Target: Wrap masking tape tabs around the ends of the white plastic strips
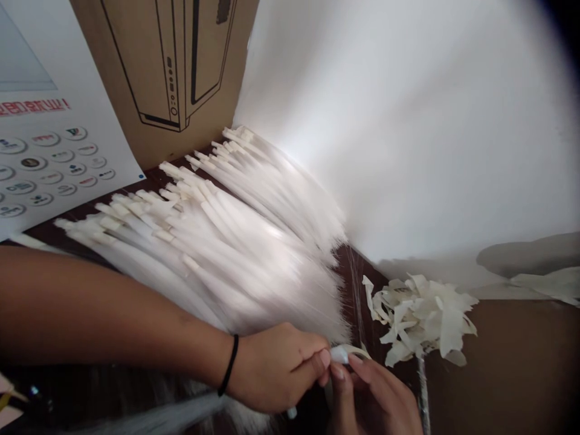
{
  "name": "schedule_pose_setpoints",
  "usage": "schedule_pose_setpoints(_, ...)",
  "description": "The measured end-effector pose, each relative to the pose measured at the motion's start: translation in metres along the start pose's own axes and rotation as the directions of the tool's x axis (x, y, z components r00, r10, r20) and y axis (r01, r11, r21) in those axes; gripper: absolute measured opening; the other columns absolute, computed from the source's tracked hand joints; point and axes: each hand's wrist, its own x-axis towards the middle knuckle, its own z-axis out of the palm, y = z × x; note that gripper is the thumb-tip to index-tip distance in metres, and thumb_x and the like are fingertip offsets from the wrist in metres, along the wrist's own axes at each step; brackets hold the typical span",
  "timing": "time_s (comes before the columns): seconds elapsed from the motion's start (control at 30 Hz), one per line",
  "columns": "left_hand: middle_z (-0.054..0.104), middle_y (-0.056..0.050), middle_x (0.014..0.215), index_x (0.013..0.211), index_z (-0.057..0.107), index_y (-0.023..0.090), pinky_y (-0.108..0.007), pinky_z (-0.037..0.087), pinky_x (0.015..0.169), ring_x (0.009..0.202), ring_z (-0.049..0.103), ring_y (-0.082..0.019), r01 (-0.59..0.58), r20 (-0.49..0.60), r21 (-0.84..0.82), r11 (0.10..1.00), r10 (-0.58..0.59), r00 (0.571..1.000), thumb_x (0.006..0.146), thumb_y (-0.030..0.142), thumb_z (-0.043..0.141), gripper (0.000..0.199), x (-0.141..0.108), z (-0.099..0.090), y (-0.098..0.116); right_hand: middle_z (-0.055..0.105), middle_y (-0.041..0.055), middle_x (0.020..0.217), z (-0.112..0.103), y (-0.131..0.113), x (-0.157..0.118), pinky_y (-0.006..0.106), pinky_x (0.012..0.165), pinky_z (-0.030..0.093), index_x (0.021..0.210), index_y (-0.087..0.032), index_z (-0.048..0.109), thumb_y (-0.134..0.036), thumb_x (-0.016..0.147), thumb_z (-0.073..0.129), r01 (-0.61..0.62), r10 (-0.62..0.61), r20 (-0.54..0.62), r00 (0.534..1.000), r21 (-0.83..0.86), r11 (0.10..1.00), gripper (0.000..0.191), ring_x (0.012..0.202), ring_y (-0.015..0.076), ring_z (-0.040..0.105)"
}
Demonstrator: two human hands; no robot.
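My left hand (276, 365), with a black band at the wrist, is closed in a fist around a thin bundle of white fibres. The bundle's wrapped end (339, 354) sticks out past the thumb. My right hand (371, 393) pinches that end between thumb and fingertips, close against the left fist. A cream strip of tape (357, 349) curls off the wrapped end. Loose white fibres (181, 417) trail below my left forearm, blurred. Behind the hands lie many similar white fibre bundles (254, 254), side by side, their taped ends toward the upper left.
A heap of torn cream tape pieces (430, 320) sits to the right of my hands. A cardboard box (203, 72) with a printed computer case stands at the back. A white printed sheet (58, 163) is at left, and a white wall-like surface (430, 133) rises behind.
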Motion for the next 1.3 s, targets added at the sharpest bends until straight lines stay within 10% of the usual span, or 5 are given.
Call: schedule_pose_setpoints(1.3, 0.045, 0.004, 0.063, 0.069, 0.038, 0.017, -0.019, 0.036, 0.058, 0.058, 0.042, -0.007, -0.005, -0.015, -0.054, 0.999, 0.004, 1.000, 0.094, 0.021, 0.031, 0.026, 0.001, 0.000, 0.000, 0.062, 0.0040, 0.084, 0.000, -0.005, -0.005, 0.022, 0.070, 0.048, 0.087, -0.013, 0.066, -0.011, 0.080, 0.067, -0.038, 0.036, 0.033, 0.999, 0.045, 0.998, 0.007, 0.076, 0.0100, 0.059)
